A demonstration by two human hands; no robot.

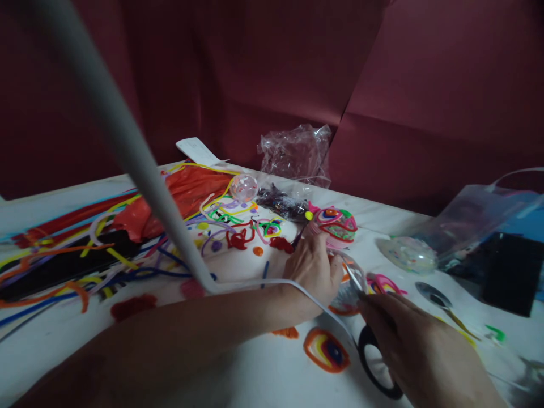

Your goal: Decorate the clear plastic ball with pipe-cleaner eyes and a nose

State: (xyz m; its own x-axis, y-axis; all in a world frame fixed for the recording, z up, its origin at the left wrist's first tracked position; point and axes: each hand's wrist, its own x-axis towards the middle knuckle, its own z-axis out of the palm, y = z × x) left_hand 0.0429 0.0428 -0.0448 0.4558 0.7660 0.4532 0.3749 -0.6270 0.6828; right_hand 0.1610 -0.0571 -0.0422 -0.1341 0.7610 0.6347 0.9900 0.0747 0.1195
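Observation:
My right hand (419, 345) grips a pair of scissors (369, 371); their black handle loop hangs below my fingers and the metal blade lies over a clear plastic ball (346, 297) with orange trim. My left hand (312, 269) is curled at the ball's left side, thumb against it, the fingertips partly hidden. Just beyond is a pink decorated ball (338, 226) with an eye-like shape. In front lies a flat eye shape (326, 350) in orange, yellow and blue. Pink loops (386, 283) sit to the ball's right.
A grey pole (140, 164) crosses the near left, with a white strip running from its foot. Colourful pipe cleaners (80, 272) and red plastic (182, 195) cover the left. Behind are a clear ball (243, 187) and clear bag (295, 153); tape (431, 294) lies right.

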